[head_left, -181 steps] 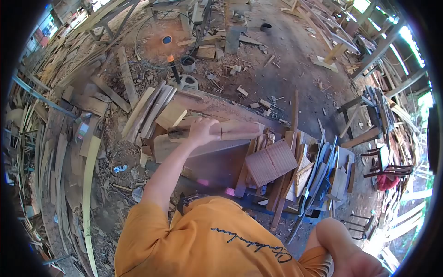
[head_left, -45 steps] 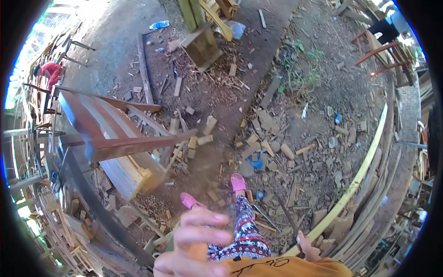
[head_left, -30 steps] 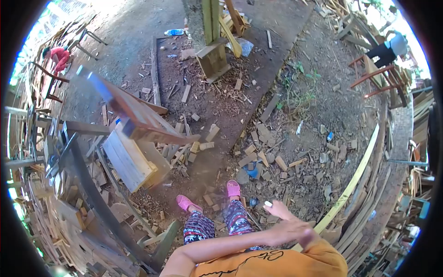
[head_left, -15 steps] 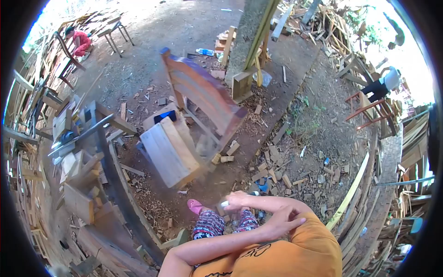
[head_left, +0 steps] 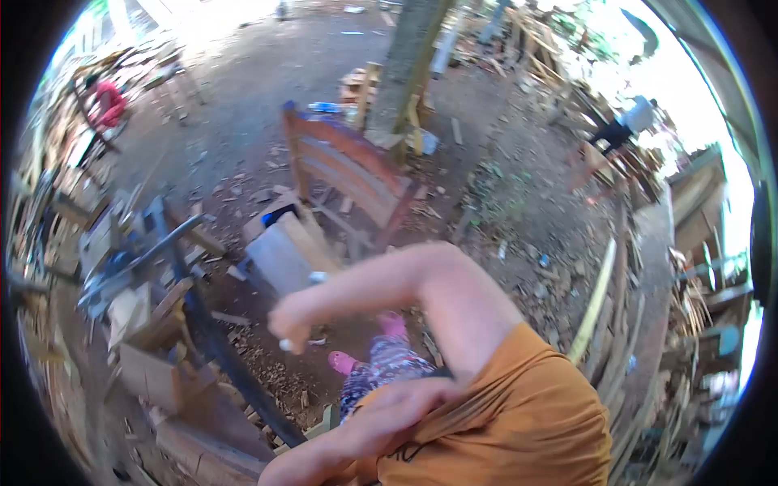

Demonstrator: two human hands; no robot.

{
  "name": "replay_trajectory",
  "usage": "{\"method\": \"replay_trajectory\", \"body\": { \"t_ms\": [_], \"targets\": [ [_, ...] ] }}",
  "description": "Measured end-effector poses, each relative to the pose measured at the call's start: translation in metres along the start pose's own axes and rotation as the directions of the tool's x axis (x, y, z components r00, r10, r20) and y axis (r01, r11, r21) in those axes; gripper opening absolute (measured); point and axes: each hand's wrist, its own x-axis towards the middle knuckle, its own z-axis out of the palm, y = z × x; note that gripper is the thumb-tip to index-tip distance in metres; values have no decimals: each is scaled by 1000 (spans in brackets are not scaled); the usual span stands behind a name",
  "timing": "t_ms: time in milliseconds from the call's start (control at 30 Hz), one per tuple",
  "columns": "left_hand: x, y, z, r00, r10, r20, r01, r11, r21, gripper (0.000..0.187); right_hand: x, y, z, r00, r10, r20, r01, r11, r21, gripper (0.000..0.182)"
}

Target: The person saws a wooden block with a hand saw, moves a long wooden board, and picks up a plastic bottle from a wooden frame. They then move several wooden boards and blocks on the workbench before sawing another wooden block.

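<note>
"Item one?"
"White piece (head_left: 318,277) — small, blurred, kind undetermined. Location: in the right grip (head_left: 292,319), fingers closed round it, white showing at both sides of the fist; carried in the air ahead of the body, arm bent at the elbow."
"The left grip (head_left: 409,404)?"
"Across the front of the orange shirt (head_left: 523,397). Blurred; whether wide, narrow or holding cloth, I cannot tell."
"Nearest pieces?"
"Pale block (head_left: 279,256), wood, just beyond the right grip; dark flat item (head_left: 279,215) by its far end. Behind: chair back (head_left: 352,166), slatted, reddish."
"Below?"
"Pink sandals (head_left: 342,362), one pair, under patterned trousers (head_left: 399,360)."
"Outer lots?"
"Post (head_left: 409,73), tilted; yellow strip (head_left: 594,300), right side; person in red (head_left: 107,104), far left; person in pale top (head_left: 638,117), far right — wood scraps (head_left: 150,377) heaped at left."
</note>
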Motion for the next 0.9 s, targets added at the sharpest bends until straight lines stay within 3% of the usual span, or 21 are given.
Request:
{"method": "replay_trajectory", "body": {
  "t_ms": [67, 133, 200, 233, 267, 367, 500, 633, 733, 800, 867, 900],
  "targets": [
    [15, 29, 53, 961, 276, -30, -275, 961, 25, 38, -59, -7, 17, 997, 80, -8, -79, 994, 73, 46],
    [37, 20, 44, 986, 164, -20, -164, 985, -45, 38, -56, -20, 1, 993, 120, -14, -118, 986, 115, 47],
    [52, 15, 39, 994, 83, -66, -87, 994, -63, 38, 2, -24, -48, 995, 95, -32, -90, 989, 116, 48],
    [57, 16, 36, 994, 64, -93, -70, 996, -55, 38, 48, -58, -64, 996, 71, -45, -67, 994, 90, 48],
    [64, 21, 33, 993, 57, -103, -61, 998, -32, 38, 60, -87, -72, 997, 61, -54, -59, 997, 43, 49],
    [93, 49, 22, 991, 74, -108, -61, 991, 117, 38, 79, -90, -109, 993, 51, -106, -69, 982, -178, 51],
    [136, 79, 19, 989, 87, -120, -51, 959, 280, 37, -10, -46, -145, 988, 27, -151, -91, 899, -429, 54],
    [165, 96, 14, 978, 70, -195, 10, 924, 382, 37, -63, -20, -173, 981, -33, -193, -83, 823, -562, 56],
    [175, 106, 11, 956, 59, -287, 76, 896, 437, 37, -74, 5, -160, 992, -108, 68, 116, 543, -832, 58],
    [169, 100, 9, 919, 30, -393, 145, 901, 408, 37, -94, 20, -149, 987, -155, -36, 89, 727, -681, 54],
    [173, 90, 1, 897, -15, -441, 194, 911, 364, 37, -102, 27, -140, 973, -185, -135, 60, 775, -629, 45],
    [180, 86, -2, 896, -33, -442, 208, 912, 353, 37, -104, 27, -140, 980, -164, -110, 64, 791, -609, 43]
  ]
}}
